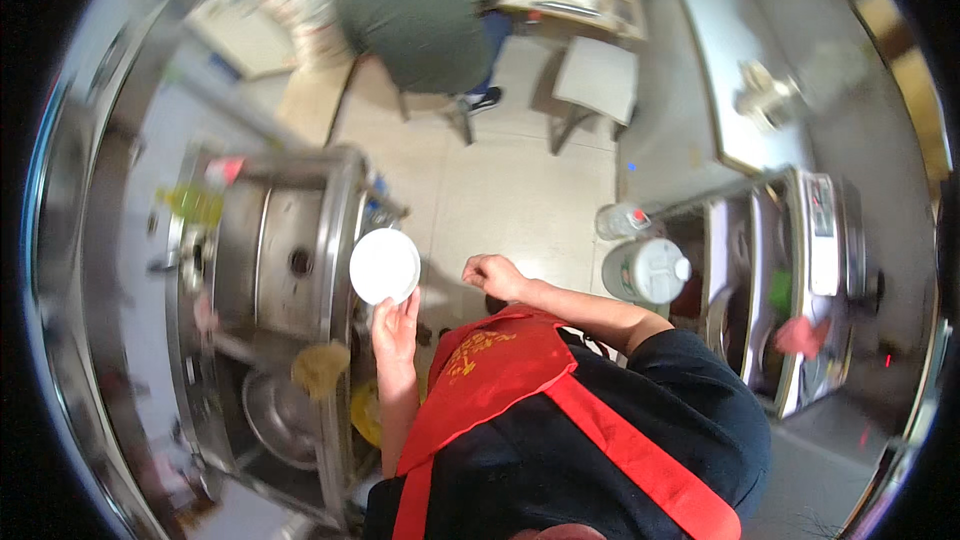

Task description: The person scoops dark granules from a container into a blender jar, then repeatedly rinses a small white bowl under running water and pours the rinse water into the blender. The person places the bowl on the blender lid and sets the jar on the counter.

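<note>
My left hand (394, 330) grips a round white dish (385, 266) by its near rim, with the thumb and fingers at the edge. The dish is beside the front edge of a stainless steel sink (289, 270), over the floor. In front of my red apron (495, 375), my right hand (495, 276) is loosely curled. Nothing shows in it, and it touches neither the dish nor the sink.
A metal basin (281, 416) sits in the nearer sink bowl, with a tan round object (321, 371) at its edge. Right are a white plastic jug (646, 271) and a clear bottle (622, 221). Ahead are a seated person (420, 15) and a stool (598, 79).
</note>
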A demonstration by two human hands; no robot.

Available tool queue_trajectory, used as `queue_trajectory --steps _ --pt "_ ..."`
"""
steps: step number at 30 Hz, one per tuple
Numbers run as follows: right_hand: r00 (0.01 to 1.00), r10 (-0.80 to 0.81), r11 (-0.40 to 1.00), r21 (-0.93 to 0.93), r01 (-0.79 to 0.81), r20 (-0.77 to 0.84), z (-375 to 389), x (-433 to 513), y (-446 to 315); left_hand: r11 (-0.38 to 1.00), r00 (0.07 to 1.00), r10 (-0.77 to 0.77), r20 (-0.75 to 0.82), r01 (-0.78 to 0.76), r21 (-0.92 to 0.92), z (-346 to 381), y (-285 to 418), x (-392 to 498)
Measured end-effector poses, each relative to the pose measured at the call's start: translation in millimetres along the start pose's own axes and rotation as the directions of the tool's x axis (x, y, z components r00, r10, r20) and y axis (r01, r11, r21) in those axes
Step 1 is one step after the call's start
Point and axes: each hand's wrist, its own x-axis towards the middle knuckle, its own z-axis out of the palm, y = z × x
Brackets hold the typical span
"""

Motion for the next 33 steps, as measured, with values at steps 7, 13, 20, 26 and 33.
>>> queue_trajectory --steps 7,13,20,26,33 --pt "0.956 0.134 0.979 0.184 -0.088 -0.259 -85 -28 36 0.934 0.921 -0.339 0.193 0.305 0.186 116 -73 118" --pt "0.894 0.448 0.757 0.543 -0.363 -0.027 -153 -46 75 0.758 0.739 -0.639 0.214 0.558 0.337 222 -156 214" --pt "0.863 0.444 0.766 0.601 -0.227 -0.240 -203 -41 104 0.525 0.391 -0.848 0.357 0.540 0.658 393 -240 289" --pt "0.759 0.492 0.756 0.642 -0.131 -0.425 -223 -40 134 0.414 0.210 -0.910 0.358 0.398 0.819 553 -333 312" --pt "0.678 0.522 0.756 0.649 -0.085 -0.518 -290 -73 193 0.406 0.154 -0.914 0.376 0.333 0.851 741 -454 280"
